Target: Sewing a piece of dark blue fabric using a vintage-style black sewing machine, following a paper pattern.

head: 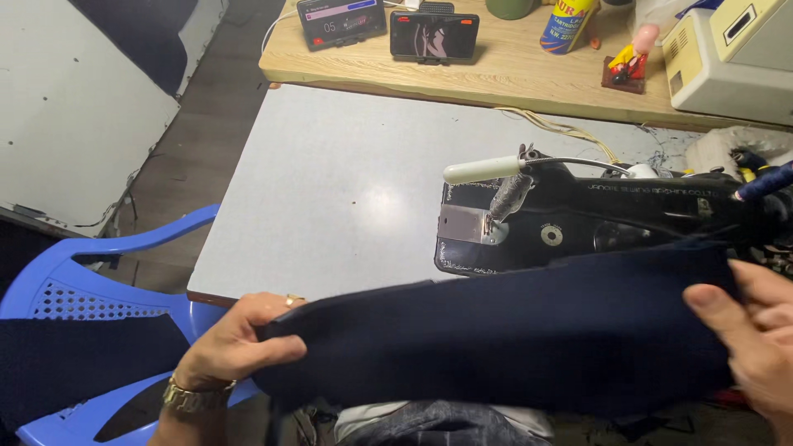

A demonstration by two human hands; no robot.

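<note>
- At the grey sewing table, seen from your head camera: you stretch a long band of dark navy cloth between both hands, just in front of the black sewing machine.
- Your left hand, with a ring and a gold-coloured watch, closes over the cloth's left end; the thumb lies on top and the fingers curl underneath, pinching it.
- Your right hand grips the right end, thumb pressed on the upper face, fingers folded close; part of it runs out of frame.
- To do this well, judging by the frame: keep the band flat and evenly taut, edges level, and both grips near the ends so no twist forms.
- Beyond the machine, a wooden bench carries two phones on stands; a blue plastic chair stands to your left.
</note>
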